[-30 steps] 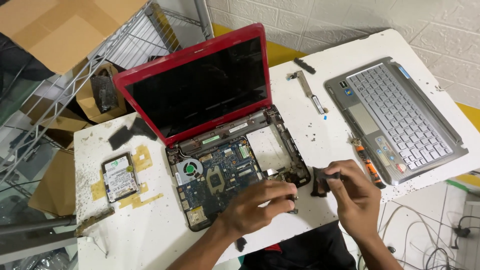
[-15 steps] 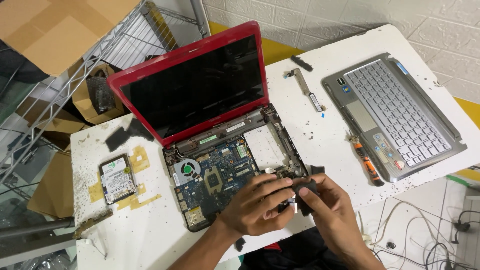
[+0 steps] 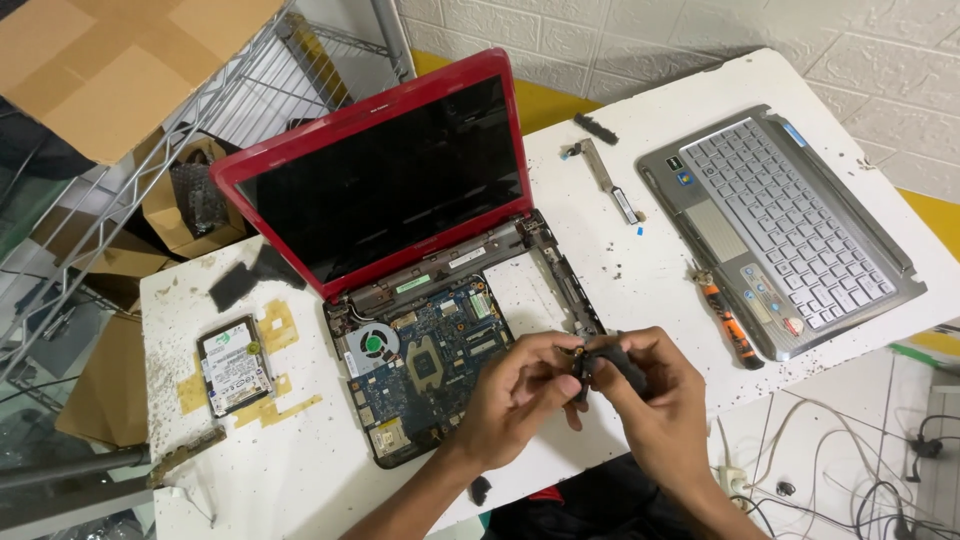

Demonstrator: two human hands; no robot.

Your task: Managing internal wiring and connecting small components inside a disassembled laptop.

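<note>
An opened red laptop [image 3: 380,180] stands on the white table [image 3: 640,260], its base stripped to a blue circuit board [image 3: 430,360] with a round fan [image 3: 372,345]. Both my hands meet over the base's front right corner. My left hand [image 3: 520,395] and my right hand [image 3: 655,400] pinch a small black part [image 3: 600,362] between their fingertips. The part is mostly hidden by my fingers.
A grey keyboard panel [image 3: 790,230] lies at the right, an orange-handled screwdriver [image 3: 728,325] beside it. A hard drive [image 3: 233,365] sits at the left on yellow tape. A thin metal strip [image 3: 610,180] lies behind. A wire rack [image 3: 130,150] with cardboard stands left. Cables [image 3: 860,470] on the floor.
My right hand brought the black part left from the table's edge to meet my left hand. Both hands now hold it together above the laptop base.
</note>
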